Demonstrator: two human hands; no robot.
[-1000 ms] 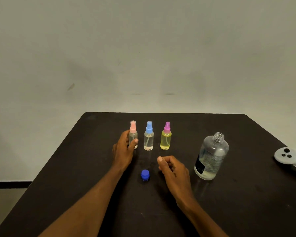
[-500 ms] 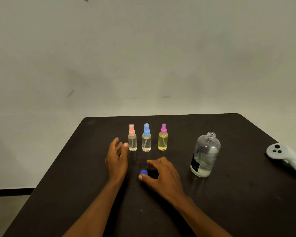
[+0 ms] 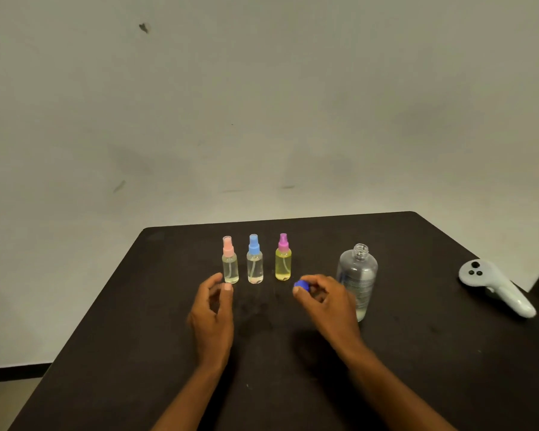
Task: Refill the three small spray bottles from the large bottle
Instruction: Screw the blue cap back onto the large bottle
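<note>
Both forearms enter from the bottom edge of the frame and angle up toward centre over the dark table (image 3: 106, 353).

Left hand (image 3: 213, 315), left of centre: hovers palm inward, fingers loosely curled, thumb and forefinger apart. Grasps nothing; its fingertips sit just below the pink-capped spray bottle (image 3: 230, 261), contact not clear.

Right hand (image 3: 327, 301), right of centre: knuckles up, wrist bent left, thumb and fingertips pinching the blue cap (image 3: 302, 285). Cap looks lifted off the table, slightly blurred. The hand overlaps the lower left of the large bottle (image 3: 357, 276); can't tell if it touches.

Further back, mid-frame, three small spray bottles stand upright in a row, close but apart: pink-capped on the left, blue-capped spray bottle (image 3: 255, 260) in the middle, both with clear liquid low in them; purple-capped spray bottle (image 3: 283, 258) on the right, with yellow liquid, just above and left of the cap.

Large bottle stands upright right of the row, neck open, clear, a little liquid at the bottom.

Far right edge: a white handheld controller (image 3: 492, 286) lies on the table, well apart from the bottles.

Behind the table, a plain pale wall (image 3: 262, 104) fills the upper frame.
</note>
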